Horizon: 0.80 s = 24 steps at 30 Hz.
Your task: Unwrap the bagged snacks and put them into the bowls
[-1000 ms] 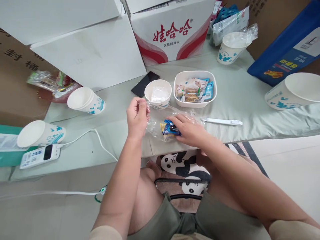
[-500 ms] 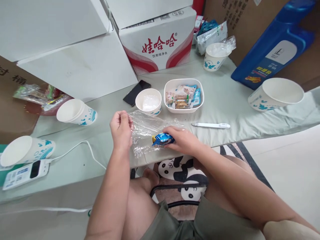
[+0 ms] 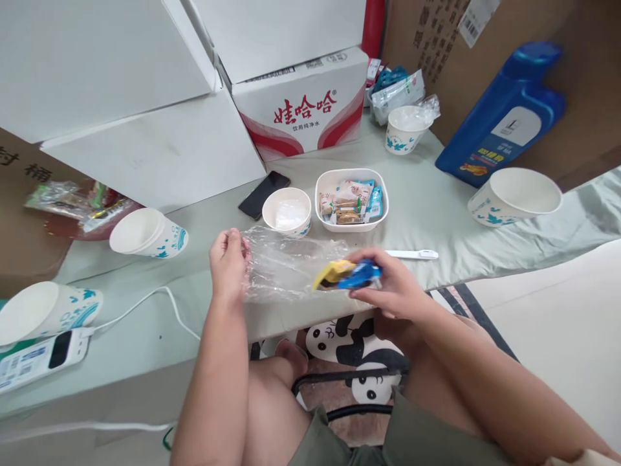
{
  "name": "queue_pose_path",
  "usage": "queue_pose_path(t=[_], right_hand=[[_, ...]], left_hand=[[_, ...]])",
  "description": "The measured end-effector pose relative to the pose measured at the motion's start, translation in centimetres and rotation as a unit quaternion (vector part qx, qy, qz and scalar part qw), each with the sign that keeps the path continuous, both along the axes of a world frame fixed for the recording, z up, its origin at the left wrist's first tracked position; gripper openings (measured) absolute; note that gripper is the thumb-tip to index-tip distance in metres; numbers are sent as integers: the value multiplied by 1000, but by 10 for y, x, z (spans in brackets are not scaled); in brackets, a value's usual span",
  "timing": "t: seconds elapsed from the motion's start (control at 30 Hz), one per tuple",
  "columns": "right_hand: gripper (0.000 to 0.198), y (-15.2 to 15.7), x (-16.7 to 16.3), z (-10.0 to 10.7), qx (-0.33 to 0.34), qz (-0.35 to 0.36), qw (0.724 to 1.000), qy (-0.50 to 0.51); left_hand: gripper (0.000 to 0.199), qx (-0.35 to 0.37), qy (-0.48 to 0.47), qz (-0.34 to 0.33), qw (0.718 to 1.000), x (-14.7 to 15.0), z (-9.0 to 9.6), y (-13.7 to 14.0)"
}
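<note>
Green tbl (image 3: 422,210): R hand (image 3: 398,288) holds blue/yellow pkts (image 3: 348,274).

Head view, single camera: worn on the person's head, facing forward and steeply down.
Viewpoint lay above the lap, with green-grey shorts (image 3: 431,427) at the bottom edge and the forearms (image 3: 218,369) running up and away from the lens; the left hand (image 3: 228,262) and right hand (image 3: 395,285) sat near mid-frame, at close range. The tabletop (image 3: 427,213) crossed from side to side, seen from over its near edge; white boxes (image 3: 155,152) and a blue bottle (image 3: 499,129) stood farther off. Coverage was wide: pale floor (image 3: 557,310) showed lower right.
</note>
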State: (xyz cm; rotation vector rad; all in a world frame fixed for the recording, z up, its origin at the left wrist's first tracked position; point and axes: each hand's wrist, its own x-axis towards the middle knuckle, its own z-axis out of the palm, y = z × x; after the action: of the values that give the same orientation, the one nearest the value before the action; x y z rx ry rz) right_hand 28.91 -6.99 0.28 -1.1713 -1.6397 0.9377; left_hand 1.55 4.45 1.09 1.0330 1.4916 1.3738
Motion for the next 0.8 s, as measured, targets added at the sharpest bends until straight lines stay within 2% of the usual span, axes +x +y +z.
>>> queue_pose_path(t=[0.13, 0.23, 0.3, 0.4, 0.47, 0.53, 0.6, 0.7, 0.77, 0.8], right_hand=[[51, -4, 31, 13, 21, -130, 983, 125], [52, 21, 48, 22, 62, -205, 963, 162], [47, 49, 51, 28, 58, -247, 961, 113], [41, 93, 45, 33, -14, -297, 955, -9], [48, 116, 38, 34, -78, -287, 951, -90], [59, 127, 33, 34, -91, -276, 942, -166], [60, 122, 31, 32, -38, -290, 932, -214], [39, 92, 28, 24, 58, -324, 925, -187], [29, 66, 23, 17, 71, -305, 940, -136], [29, 54, 19, 13, 66, -267, 955, -115]], left_hand=[[41, -20, -38, -59, 997, -5, 4, 0], [43, -11, -72, -66, 995, -9, 7, 0], [44, -4, -88, -74, 993, -13, 8, -1], [47, -7, -101, -99, 990, -17, 8, -2], [47, -12, -101, -117, 988, -18, 7, -3], [47, -15, -99, -131, 986, -17, 6, -4], [50, -21, -101, -147, 984, -15, 5, -5], [56, -34, -97, -182, 978, -10, 5, -7], [60, -45, -93, -210, 972, -7, 6, -8], [62, -53, -95, -224, 969, -5, 6, -8]])
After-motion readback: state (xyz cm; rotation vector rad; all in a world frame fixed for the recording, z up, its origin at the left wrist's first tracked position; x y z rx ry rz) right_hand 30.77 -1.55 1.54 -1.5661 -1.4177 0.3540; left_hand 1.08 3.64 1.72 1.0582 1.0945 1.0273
